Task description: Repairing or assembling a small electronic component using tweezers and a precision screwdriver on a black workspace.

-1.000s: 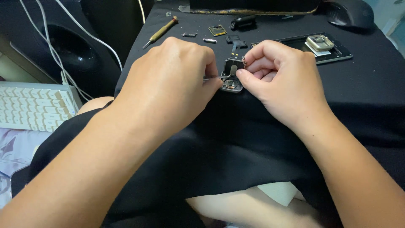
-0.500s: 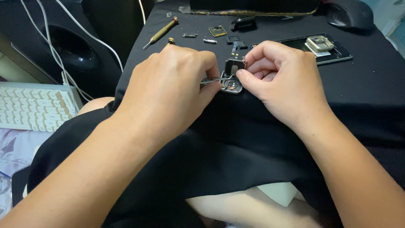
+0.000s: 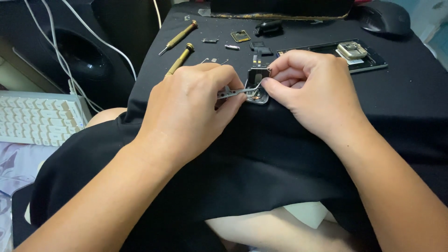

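Currently your left hand has its grip closed on a pair of thin metal tweezers; thumb & fingers pinch the shaft, tips pointing right into the small module. Your right hand has its grip closed on that module: thumb & forefinger clamp its right edge, other fingers curled in. Module sits at the near-centre of the worktop, just between both hands, resting on the black cloth.

Materials/shapes:
- Module: small, dark rectangular frame w/ silver-grey metal base; a coppery round part shows at the lower end.
- Tweezers: flat, grey, matte steel, narrow tips.
- Worktop cover: black fabric, soft, draped over the front edge.

Count, behind the hands:
- 2 screwdrivers, brass-coloured handles, slim steel shafts, lying at an angle, near each other.
- 1 flat black tray w/ a silver boxy part on it, right rear.
- 1 black mouse, far right rear.
- Several tiny loose parts, exact no. too small to tell.
- 1 white keyboard, off the worktop, left.
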